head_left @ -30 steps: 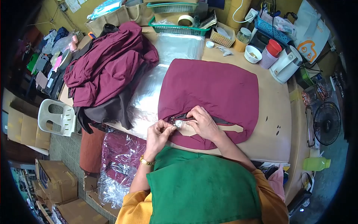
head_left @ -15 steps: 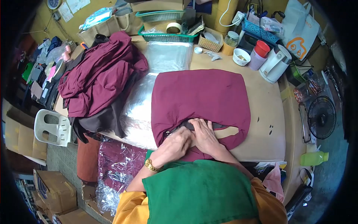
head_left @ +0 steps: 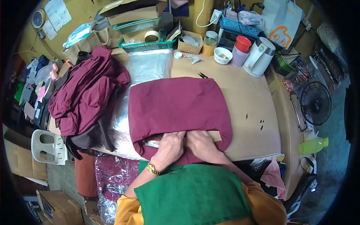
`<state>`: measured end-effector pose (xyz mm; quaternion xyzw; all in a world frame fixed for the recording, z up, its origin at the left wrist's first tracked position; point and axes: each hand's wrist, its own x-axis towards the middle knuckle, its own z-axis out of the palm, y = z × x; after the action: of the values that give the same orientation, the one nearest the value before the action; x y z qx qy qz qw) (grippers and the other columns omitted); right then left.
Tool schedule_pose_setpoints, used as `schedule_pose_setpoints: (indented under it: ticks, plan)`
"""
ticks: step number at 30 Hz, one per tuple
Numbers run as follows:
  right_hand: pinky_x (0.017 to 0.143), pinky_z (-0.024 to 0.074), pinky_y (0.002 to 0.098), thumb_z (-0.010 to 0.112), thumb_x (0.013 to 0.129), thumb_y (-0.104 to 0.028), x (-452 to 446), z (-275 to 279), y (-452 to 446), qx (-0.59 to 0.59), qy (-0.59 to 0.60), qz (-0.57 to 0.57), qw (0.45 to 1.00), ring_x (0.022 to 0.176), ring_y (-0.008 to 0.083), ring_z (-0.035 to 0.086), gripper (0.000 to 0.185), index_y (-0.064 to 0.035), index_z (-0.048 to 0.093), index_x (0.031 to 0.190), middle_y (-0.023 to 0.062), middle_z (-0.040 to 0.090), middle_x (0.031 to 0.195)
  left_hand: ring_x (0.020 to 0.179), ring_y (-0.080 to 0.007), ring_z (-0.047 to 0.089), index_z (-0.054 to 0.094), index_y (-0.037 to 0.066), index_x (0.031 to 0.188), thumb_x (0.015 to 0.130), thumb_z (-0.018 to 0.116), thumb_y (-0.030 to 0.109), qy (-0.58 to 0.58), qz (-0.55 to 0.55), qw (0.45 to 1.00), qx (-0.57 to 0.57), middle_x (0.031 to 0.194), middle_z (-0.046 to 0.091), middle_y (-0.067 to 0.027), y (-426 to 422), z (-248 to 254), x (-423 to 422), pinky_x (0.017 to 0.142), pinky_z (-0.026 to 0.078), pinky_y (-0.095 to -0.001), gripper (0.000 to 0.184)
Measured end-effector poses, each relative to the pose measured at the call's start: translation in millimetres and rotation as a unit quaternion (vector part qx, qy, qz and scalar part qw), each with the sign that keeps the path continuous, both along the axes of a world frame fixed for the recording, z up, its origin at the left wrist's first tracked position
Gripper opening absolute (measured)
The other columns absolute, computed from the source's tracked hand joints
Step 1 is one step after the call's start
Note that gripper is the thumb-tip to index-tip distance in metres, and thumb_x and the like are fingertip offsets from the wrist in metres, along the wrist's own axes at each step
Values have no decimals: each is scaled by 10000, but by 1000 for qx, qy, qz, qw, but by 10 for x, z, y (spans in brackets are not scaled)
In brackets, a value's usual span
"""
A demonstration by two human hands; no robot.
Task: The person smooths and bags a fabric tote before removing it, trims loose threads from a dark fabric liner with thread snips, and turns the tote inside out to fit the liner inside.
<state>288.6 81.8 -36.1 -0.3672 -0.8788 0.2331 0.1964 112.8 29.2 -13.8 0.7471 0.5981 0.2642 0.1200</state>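
Observation:
A folded maroon garment (head_left: 178, 105) lies on the table in front of me, its near side showing an opening with dark lining and a strip of something shiny. My left hand (head_left: 171, 147), with a gold watch (head_left: 153, 168) on the wrist, reaches into the left part of that opening; the fingertips go under the fabric edge. Beside it my right hand (head_left: 202, 145) is tucked under the same edge, fingers hidden by the cloth. Small black snips (head_left: 203, 75) poke out past the garment's far edge.
Maroon and black garments (head_left: 86, 93) are heaped at the left, beside clear plastic sleeves (head_left: 150, 65). Along the back stand a green basket (head_left: 146, 47), a jar (head_left: 210, 39), a white bowl (head_left: 223, 55) and an electric kettle (head_left: 259, 56). A green bottle (head_left: 313, 146) lies at right.
The garment has shifted slightly toward me, and the snips now show behind it. My right hand, earlier flat at the opening, is now under the fabric edge; my left hand has also reached in. The view has shifted.

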Motion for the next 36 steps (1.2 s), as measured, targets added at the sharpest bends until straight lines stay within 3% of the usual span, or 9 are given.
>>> schedule_pose_setpoints:
  ticks: [3,9,12,15,17,20,24,29,36]
  plan:
    - [1130,267,531,525,916,-205,-79,-246,-103,115,-101,82,985,1288,422,450,426,117,554,1194,301,557,1257,831,-426,632,588,-68,1084,808,504,30,8,-13,1000,-6,871,644,-268,149,-152,70,792,497,-472,305]
    - [1126,215,594,532,943,-236,-35,-125,-131,21,-104,91,990,1373,394,345,512,46,444,1361,241,431,1427,936,-375,647,613,0,1143,862,484,122,192,-28,980,48,987,670,-226,674,-648,-30,893,484,-472,333]
    - [1117,223,612,539,947,-212,-37,-78,-156,17,-91,81,992,1375,380,346,518,-5,413,1404,203,409,1454,1013,-332,644,606,28,1218,873,478,177,165,15,953,252,1111,668,-189,973,-968,-218,945,468,-463,398]
    - [1110,233,607,547,941,-192,-10,16,-91,15,-74,83,994,1357,369,369,509,-28,417,1405,193,422,1441,1074,-315,630,583,23,1270,906,471,225,185,-6,956,226,1194,648,-175,1008,-776,-191,974,457,-453,431]
    - [1079,281,577,580,901,-155,136,-27,102,-54,-47,110,991,1303,370,415,472,-11,464,1336,198,471,1371,1069,-333,625,580,18,1263,911,481,242,409,-106,904,-62,1168,645,-202,704,-103,37,969,456,-451,428]
    - [844,448,479,619,856,-145,485,202,462,-58,-10,-78,995,967,437,568,270,42,561,1041,266,596,990,784,-335,683,575,-6,1232,852,546,120,156,-39,987,-32,918,674,-183,153,116,-31,686,548,-414,401]
    - [742,496,449,643,871,-149,714,114,809,-130,183,-152,962,835,392,641,215,30,600,982,242,644,872,862,-317,656,638,50,1147,800,590,-27,-32,-178,981,75,992,658,-138,-276,202,-170,727,545,-400,359]
    - [679,519,421,652,837,-128,149,351,422,-143,147,-57,977,781,338,683,117,-19,661,879,190,680,819,870,-372,590,603,42,910,722,789,98,17,218,971,98,896,609,-142,-390,303,-179,766,466,-425,270]
    - [695,513,477,725,805,-147,-441,177,-158,-193,126,64,971,793,395,670,323,-4,519,1011,204,680,804,612,-321,614,595,-5,732,780,768,100,-59,203,977,14,692,628,-146,-319,108,-242,589,477,-385,208]
